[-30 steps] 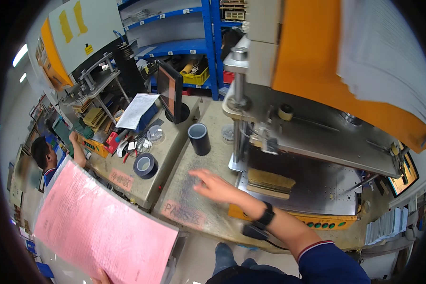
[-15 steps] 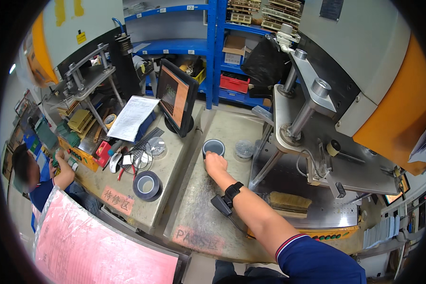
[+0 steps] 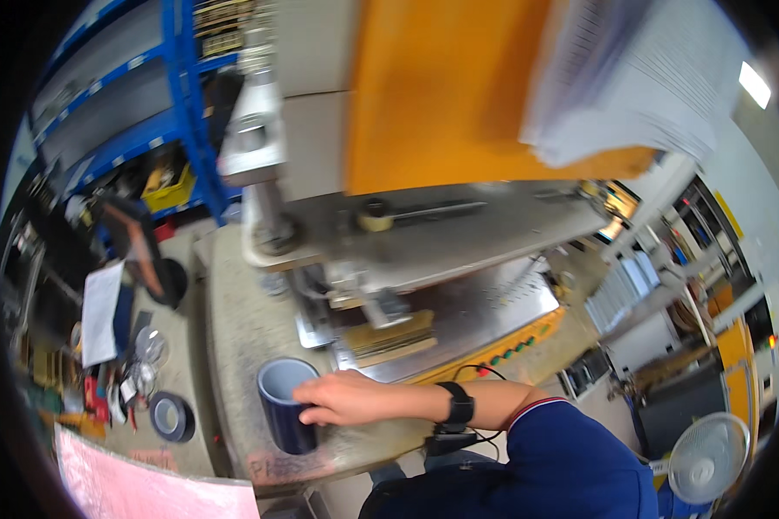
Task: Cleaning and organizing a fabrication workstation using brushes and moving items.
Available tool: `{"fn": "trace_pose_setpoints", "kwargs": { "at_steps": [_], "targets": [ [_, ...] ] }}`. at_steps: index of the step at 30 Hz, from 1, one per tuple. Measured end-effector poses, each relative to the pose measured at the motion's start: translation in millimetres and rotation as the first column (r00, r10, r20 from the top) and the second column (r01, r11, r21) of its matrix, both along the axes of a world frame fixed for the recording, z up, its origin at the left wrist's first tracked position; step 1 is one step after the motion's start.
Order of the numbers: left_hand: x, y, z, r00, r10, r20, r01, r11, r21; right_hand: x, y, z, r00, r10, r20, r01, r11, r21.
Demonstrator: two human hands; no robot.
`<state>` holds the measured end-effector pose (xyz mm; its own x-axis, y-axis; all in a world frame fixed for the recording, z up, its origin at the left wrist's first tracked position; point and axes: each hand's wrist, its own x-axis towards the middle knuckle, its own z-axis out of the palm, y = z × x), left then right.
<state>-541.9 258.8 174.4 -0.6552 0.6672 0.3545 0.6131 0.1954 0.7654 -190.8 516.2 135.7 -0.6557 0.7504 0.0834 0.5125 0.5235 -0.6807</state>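
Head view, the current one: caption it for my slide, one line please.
A right hand touches an upright, dark, hollow cylinder beside an orange-fronted press, pink sheet at lower left.

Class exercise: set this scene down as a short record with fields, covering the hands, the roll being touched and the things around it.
Left hand: not in view
Right hand: at the right side of the dark blue roll's rim, seemingly gripping it
Dark blue roll: upright, hollow; whether lifted, cannot tell
Right wrist: black strap
Press bed: bears a stack of thin boards
Left bench: flat dark roll, monitor
Lower left: pink sheet
Lower right: fan
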Motion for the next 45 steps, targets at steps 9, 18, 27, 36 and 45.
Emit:
{"fn": "trace_pose_setpoints", "kwargs": {
  "at_steps": [9,18,27,36,45],
  "targets": [
    [59.6,3.2,-30.1,0.976,-0.213,0.036,0.213,0.977,0.024,260.5,-126.3,22.0,0.685,-0.682,0.256,0.633,0.732,0.254],
    [167.6,-9.6,-3.6,0.723,-0.027,0.690,0.008,1.000,0.030,454.5,-88.2,-34.3,0.378,-0.887,0.263,0.772,0.459,0.439],
    [197.4,-86.9,-32.3,0.732,0.173,0.658,-0.067,0.981,-0.184,397.1,-80.1,-20.1,0.383,-0.900,0.211,0.655,0.425,0.625],
    [233.3,-122.7,-23.3,0.845,0.190,0.499,0.142,0.820,-0.554,231.9,-9.8,-125.8,0.915,-0.306,0.264,0.115,0.823,0.556],
    [214.6,-187.9,-9.8,0.729,0.374,0.574,-0.046,0.862,-0.504,160.3,-15.3,-124.3,0.893,-0.332,0.304,0.035,0.724,0.689]
  ]
}}
